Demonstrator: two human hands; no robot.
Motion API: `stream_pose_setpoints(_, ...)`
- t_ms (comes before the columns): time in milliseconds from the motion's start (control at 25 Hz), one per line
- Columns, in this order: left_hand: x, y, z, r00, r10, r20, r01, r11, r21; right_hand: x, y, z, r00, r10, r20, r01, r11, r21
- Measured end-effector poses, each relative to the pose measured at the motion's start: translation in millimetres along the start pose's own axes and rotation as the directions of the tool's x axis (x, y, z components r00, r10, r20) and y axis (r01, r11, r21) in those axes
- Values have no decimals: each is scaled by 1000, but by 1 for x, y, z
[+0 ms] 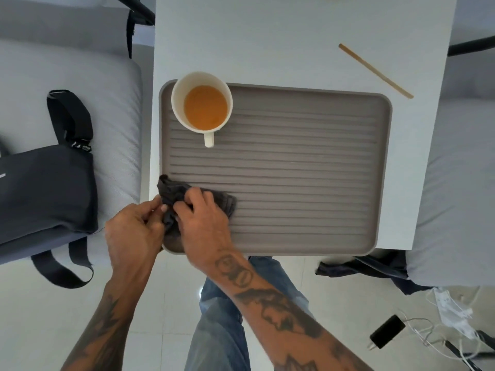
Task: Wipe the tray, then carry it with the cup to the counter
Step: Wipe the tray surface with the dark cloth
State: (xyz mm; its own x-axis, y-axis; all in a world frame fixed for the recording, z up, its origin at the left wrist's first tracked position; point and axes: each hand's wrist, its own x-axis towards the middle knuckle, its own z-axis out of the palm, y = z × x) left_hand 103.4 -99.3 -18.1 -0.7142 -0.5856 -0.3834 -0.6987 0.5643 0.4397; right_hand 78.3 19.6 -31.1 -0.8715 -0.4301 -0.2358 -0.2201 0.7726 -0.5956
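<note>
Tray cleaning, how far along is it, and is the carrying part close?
Nothing looks finished. Both hands, left hand and right hand, grip a dark cloth at the near left corner of the ribbed tray; whether the rest has been wiped cannot be told. The cup, holding orange liquid, stands on the tray's far left corner. The carry to the counter remains.

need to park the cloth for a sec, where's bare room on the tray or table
Free: the ribbed tray middle and right side, and the white table beyond the cup, left of the wooden stick. Crowded: the tray's near-left corner, where both hands grip the cloth.
</note>
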Motion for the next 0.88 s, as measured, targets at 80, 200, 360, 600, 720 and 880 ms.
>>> stream_pose_setpoints(80,-1,0,0,1000,-7,3,7,999,-32,-12,25,-18,1000,-5,27,5,1000,-18)
stream_pose_setpoints(200,-2,-2,2,1000,-3,1,4,999,-55,-49,89,-66,991,137,8,-136,989,-48)
stream_pose_setpoints(360,-4,3,3,999,34,-30,-35,999,-30,-87,151,-117,934,352,-67,-358,922,-148)
stream_pose_setpoints(600,-8,8,1,991,125,-37,-123,991,48,-50,81,-64,979,180,-99,-187,980,-62)
stream_pose_setpoints(720,-8,9,1,991,129,-37,-126,989,76,-17,27,-27,997,73,-17,-74,996,-51)
stream_pose_setpoints(880,-6,4,-1,994,104,-27,-103,994,34,-19,46,-38,1000,-26,11,27,995,-98)
